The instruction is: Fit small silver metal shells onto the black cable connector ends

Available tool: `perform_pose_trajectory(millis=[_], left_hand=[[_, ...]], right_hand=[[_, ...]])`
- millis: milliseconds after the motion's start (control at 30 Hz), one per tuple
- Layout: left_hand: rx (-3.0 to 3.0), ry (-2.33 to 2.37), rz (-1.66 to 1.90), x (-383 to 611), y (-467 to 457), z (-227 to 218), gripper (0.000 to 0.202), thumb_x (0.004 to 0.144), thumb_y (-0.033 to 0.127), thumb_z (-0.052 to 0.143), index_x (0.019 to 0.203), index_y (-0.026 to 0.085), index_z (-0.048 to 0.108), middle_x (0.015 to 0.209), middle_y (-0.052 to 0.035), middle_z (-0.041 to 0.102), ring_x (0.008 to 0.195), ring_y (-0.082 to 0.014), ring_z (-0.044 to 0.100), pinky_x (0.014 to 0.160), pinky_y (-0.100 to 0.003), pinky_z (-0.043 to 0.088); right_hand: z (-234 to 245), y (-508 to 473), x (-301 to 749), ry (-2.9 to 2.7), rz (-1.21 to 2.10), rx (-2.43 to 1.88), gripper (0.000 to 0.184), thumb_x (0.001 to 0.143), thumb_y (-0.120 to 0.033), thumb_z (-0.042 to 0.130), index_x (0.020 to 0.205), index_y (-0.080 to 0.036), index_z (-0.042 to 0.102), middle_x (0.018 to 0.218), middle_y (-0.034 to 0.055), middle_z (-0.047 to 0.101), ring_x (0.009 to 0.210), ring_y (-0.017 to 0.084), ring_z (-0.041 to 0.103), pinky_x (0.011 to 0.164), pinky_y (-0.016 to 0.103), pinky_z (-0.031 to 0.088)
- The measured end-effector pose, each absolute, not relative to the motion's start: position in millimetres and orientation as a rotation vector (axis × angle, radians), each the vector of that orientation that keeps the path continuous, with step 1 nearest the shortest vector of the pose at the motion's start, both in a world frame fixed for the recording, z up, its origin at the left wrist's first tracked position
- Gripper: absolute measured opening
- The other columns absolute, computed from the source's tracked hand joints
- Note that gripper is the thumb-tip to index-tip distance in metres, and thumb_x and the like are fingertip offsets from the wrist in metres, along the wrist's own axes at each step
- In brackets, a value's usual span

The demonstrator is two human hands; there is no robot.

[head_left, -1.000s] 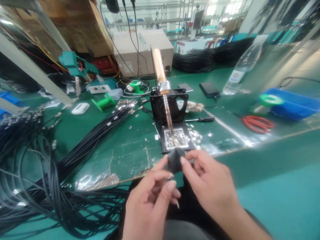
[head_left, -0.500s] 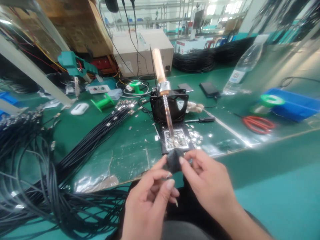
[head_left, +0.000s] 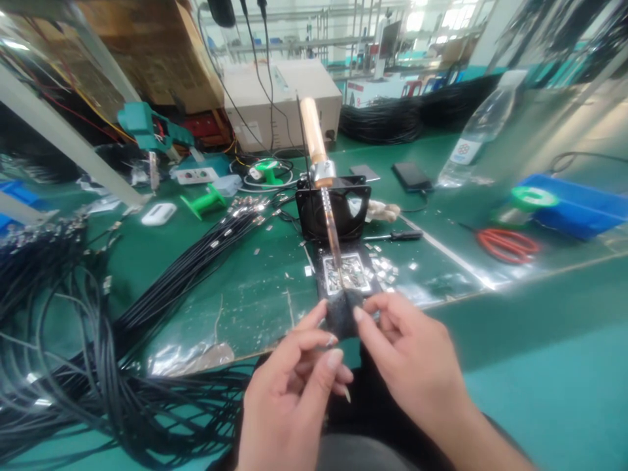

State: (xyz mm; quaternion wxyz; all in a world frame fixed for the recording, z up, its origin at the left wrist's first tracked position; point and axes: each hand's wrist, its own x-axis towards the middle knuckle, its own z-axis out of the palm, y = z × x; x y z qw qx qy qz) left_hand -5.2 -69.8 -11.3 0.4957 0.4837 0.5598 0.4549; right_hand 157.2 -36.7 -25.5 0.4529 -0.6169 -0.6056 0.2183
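Green workbench point(head_left: 250, 288) stretches out, soldering iron point(head_left: 322, 171) slanting tip-down mid-scene. Dark piece point(head_left: 338, 315) sits right at near side of iron's tip, and right hand point(head_left: 417, 353) has it pinched, thumb against finger! Left hand point(head_left: 289, 392) half curled, fingertip at piece's left edge; cannot tell whether gripping. Black cables point(head_left: 181, 265) left of iron, screwdriver point(head_left: 405, 235) right, bottle point(head_left: 478, 131) farther right.

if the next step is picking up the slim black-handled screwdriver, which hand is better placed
Probably the right hand: it is nearer the slim black-handled screwdriver, right of the wooden-handled soldering iron. The left hand is farther off. Both appear to touch the small dark piece.
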Motion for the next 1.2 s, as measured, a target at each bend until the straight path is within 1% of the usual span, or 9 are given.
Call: perform_pose_trajectory(millis=[233,333,433,533,833,933,1033,1100,1200], left_hand=[[1.202,1.348,1.1,-6.1,-71.1,-8.8,0.019,0.099,0.035,0.071,0.101,0.017,0.075,0.107,-0.0141,0.084,0.071,-0.0193,0.081,0.066,-0.027,0.071],[1.203,1.365,1.108,-6.0,-70.2,-6.6,0.019,0.098,0.036,0.073,0.1,0.017,0.075,0.118,-0.0155,0.082,0.069,-0.0175,0.08,0.068,-0.027,0.071],[1.183,1.391,1.104,-6.9,-70.2,-8.5,0.02,0.097,0.036,0.074,0.1,0.016,0.075,0.141,-0.0177,0.073,0.066,-0.0143,0.078,0.068,-0.026,0.071],[1.165,1.391,1.091,-8.8,-70.6,-12.4,0.021,0.097,0.037,0.073,0.101,0.016,0.075,0.154,-0.0176,0.064,0.067,-0.0135,0.078,0.067,-0.026,0.071],[1.162,1.386,1.107,-11.3,-68.0,-10.8,0.022,0.097,0.037,0.073,0.102,0.016,0.074,0.157,-0.0181,0.061,0.068,-0.0136,0.078,0.068,-0.027,0.071],[1.176,1.382,1.116,-9.7,-69.4,-8.9,0.022,0.097,0.037,0.073,0.101,0.016,0.075,0.151,-0.0187,0.067,0.069,-0.0151,0.079,0.067,-0.027,0.071],[1.149,1.404,1.165,-5.6,-73.8,-6.9,0.019,0.095,0.036,0.073,0.098,0.017,0.076,0.13,-0.0167,0.079,0.073,-0.0195,0.08,0.065,-0.027,0.07],[1.123,1.424,1.199,-2.6,-77.2,-6.2,0.017,0.094,0.035,0.074,0.095,0.018,0.077,0.117,-0.0149,0.083,0.074,-0.0217,0.081,0.063,-0.027,0.069],[1.111,1.418,1.219,-0.1,-80.8,-6.7,0.015,0.092,0.033,0.076,0.094,0.018,0.079,0.121,-0.015,0.083,0.069,-0.0193,0.079,0.061,-0.025,0.068]], right_hand=[[-20.8,-38.2,156.9,-1.503,0.512,-1.521,0.019,0.095,-0.03,0.063,0.078,-0.023,0.066,0.049,-0.0112,0.037,0.041,0.009,0.036,0.043,0.022,0.029],[-19.7,-36.6,156.5,-1.512,0.52,-1.521,0.019,0.095,-0.031,0.062,0.078,-0.023,0.066,0.05,-0.011,0.037,0.042,0.009,0.037,0.045,0.023,0.03],[-22.0,-35.3,156.3,-1.522,0.552,-1.537,0.02,0.095,-0.031,0.061,0.078,-0.023,0.065,0.05,-0.0104,0.037,0.043,0.01,0.038,0.045,0.024,0.03],[-25.7,-34.2,156.2,-1.516,0.606,-1.555,0.02,0.095,-0.033,0.061,0.078,-0.023,0.066,0.05,-0.0103,0.037,0.042,0.01,0.037,0.045,0.025,0.029],[-27.6,-26.2,154.1,-1.527,0.637,-1.55,0.023,0.095,-0.033,0.06,0.076,-0.022,0.064,0.05,-0.0104,0.035,0.045,0.01,0.037,0.048,0.024,0.029],[-25.7,-25.9,153.2,-1.53,0.637,-1.549,0.023,0.094,-0.033,0.059,0.075,-0.022,0.064,0.051,-0.0104,0.034,0.045,0.01,0.037,0.047,0.024,0.029],[-22.3,-27.8,153.0,-1.531,0.633,-1.551,0.022,0.094,-0.033,0.059,0.076,-0.022,0.064,0.05,-0.0103,0.035,0.045,0.011,0.037,0.047,0.024,0.029],[-20.2,-29.0,153.1,-1.536,0.636,-1.551,0.022,0.094,-0.034,0.059,0.077,-0.022,0.065,0.05,-0.0103,0.036,0.044,0.011,0.037,0.046,0.024,0.029],[-19.1,-30.6,153.2,-1.546,0.64,-1.548,0.021,0.094,-0.034,0.06,0.076,-0.022,0.065,0.049,-0.0102,0.037,0.043,0.01,0.037,0.045,0.024,0.028]])
